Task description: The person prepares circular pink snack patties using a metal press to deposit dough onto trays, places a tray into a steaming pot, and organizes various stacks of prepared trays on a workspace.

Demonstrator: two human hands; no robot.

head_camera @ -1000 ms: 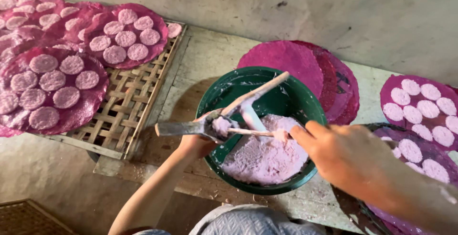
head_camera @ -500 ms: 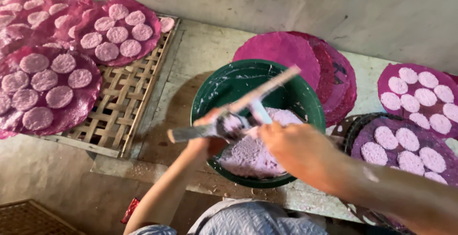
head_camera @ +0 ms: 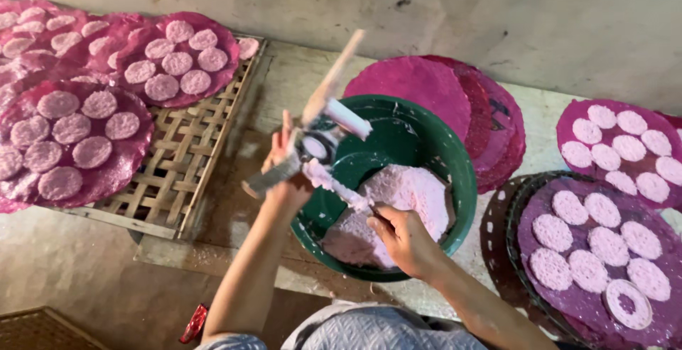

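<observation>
From the head view, the left hand (head_camera: 285, 169) clamps a wooden ring mould (head_camera: 312, 137) (long axis tilted up-right) over the green basin's (head_camera: 455, 179) left rim, while the right hand (head_camera: 405, 240), nearer the pink dough (head_camera: 405, 201), grips a smeared stick (head_camera: 341, 190).

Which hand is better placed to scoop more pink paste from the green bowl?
Right. The right hand sits over the pink paste in the green bowl holding a thin stick, while the left hand holds the wooden mould raised at the rim.
</observation>
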